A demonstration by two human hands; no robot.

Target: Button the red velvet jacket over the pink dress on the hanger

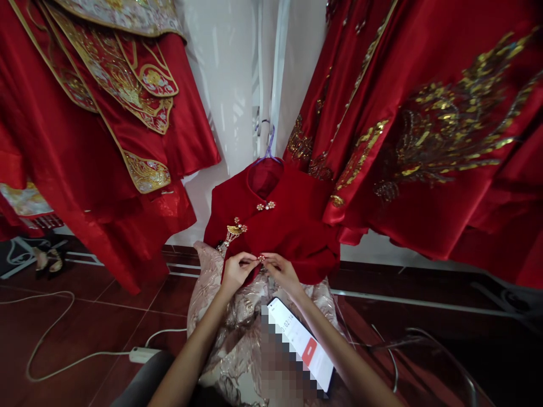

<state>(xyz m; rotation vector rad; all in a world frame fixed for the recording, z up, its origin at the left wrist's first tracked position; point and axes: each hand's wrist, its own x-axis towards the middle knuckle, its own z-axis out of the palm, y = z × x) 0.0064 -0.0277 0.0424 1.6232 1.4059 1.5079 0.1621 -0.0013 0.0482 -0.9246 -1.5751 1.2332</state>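
Observation:
A red velvet jacket (292, 226) on a purple hanger (270, 148) hangs before me, its lower part resting on shiny patterned fabric. Pearly flower clasps (266, 206) sit below its collar, and a gold fan-shaped ornament (234, 230) with dangling beads is on its left side. At the front hem, a small flower-shaped ornament (261, 258) is pinched between the fingertips of my left hand (238, 270) and my right hand (280, 271). Both hands are closed, thumbs and index fingers meeting at it. Whether it is fastened to the cloth I cannot tell.
Embroidered red garments (148, 113) hang at left, and sequined ones (445, 124) at right. A phone (301, 345) showing a timer lies on the pale patterned fabric (229, 350) beneath my right forearm. A white power strip (144, 355) with cable and dark shoes (48, 263) are on the tiled floor.

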